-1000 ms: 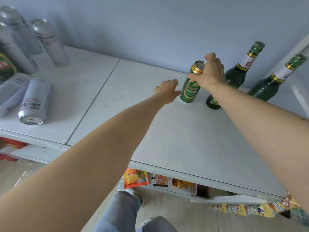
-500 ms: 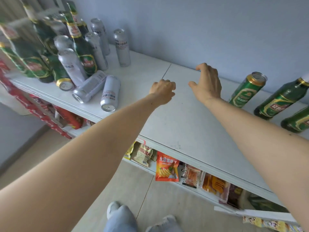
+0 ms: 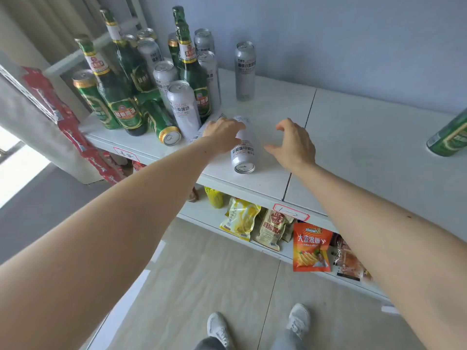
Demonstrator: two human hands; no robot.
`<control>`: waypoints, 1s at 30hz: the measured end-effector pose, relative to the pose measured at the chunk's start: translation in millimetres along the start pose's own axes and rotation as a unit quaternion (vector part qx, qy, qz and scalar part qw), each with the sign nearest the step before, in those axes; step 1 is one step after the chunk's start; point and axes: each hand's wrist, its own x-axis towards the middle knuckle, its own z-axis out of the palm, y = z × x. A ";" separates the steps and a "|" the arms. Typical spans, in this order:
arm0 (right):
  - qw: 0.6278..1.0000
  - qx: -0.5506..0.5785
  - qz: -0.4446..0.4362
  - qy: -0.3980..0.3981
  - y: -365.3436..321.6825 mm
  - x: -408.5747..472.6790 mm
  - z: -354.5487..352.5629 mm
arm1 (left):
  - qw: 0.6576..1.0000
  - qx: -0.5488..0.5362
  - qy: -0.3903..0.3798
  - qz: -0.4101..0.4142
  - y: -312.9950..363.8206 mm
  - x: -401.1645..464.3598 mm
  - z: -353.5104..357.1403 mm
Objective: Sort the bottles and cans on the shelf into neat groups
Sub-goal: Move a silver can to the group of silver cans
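Hands at the fallen silver can (image 3: 243, 152)

Left hand (image 3: 222, 133) rests on it, right hand (image 3: 293, 145) open beside; wrap it firmly and stand it upright.

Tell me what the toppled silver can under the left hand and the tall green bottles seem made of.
Silver can: likely aluminium with a matte printed coat, going by its bare metal end with pull tab. Green bottles: probably glass, glossy and translucent, with foil-wrapped necks and paper-looking labels. The left hand rests on the can.
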 end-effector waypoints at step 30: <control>0.966 0.210 0.150 0.017 27.5 1.2 -11.0 | 0.972 -0.068 -0.122 0.191 29.5 59.7 -4.6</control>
